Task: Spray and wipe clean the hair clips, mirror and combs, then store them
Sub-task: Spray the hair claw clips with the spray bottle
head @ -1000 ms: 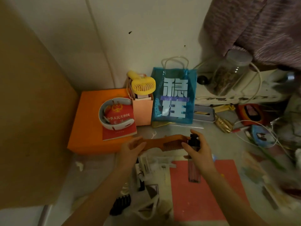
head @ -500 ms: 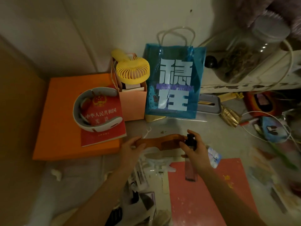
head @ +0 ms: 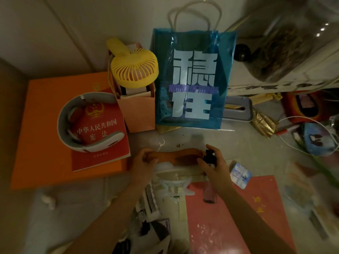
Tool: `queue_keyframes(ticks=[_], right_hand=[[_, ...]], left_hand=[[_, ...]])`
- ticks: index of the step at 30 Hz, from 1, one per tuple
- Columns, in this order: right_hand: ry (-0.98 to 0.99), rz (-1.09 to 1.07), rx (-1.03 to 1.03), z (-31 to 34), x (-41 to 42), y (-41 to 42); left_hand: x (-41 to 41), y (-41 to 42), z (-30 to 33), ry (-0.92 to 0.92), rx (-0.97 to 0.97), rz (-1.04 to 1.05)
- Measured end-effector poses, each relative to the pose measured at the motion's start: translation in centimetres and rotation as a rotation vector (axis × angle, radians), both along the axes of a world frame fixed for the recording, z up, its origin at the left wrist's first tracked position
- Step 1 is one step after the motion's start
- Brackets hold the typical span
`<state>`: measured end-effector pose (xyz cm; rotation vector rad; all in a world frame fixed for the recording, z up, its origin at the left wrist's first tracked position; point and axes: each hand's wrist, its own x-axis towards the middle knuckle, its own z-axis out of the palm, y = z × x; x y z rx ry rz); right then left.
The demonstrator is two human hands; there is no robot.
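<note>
Your left hand (head: 141,165) still grips the brown wooden comb (head: 174,156) above the surface; your right hand (head: 214,167), clamping the black-capped spray bottle (head: 209,177), has closed in. Spraying is imminent.

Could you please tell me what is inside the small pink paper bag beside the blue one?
A yellow handheld fan sticks out of the pink paper bag, above pale box-like items. The bag's walls hide anything deeper.

Yellow fan (head: 134,67) beside blue bag (head: 192,79).
</note>
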<state>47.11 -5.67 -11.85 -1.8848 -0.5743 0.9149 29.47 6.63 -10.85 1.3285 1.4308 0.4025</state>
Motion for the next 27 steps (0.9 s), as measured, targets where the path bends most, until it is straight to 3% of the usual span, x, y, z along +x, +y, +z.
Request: queue_keyframes(ticks=[13, 27], right_hand=[[-0.007, 0.037, -0.034, -0.9, 0.2, 0.2], [-0.025, -0.002, 0.009, -0.1, 0.2, 0.0]], left_hand=[[0.3, 0.9, -1.7, 0.138, 0.144, -0.101], [0.1, 1.4, -2.3, 0.193, 0.176, -0.142]])
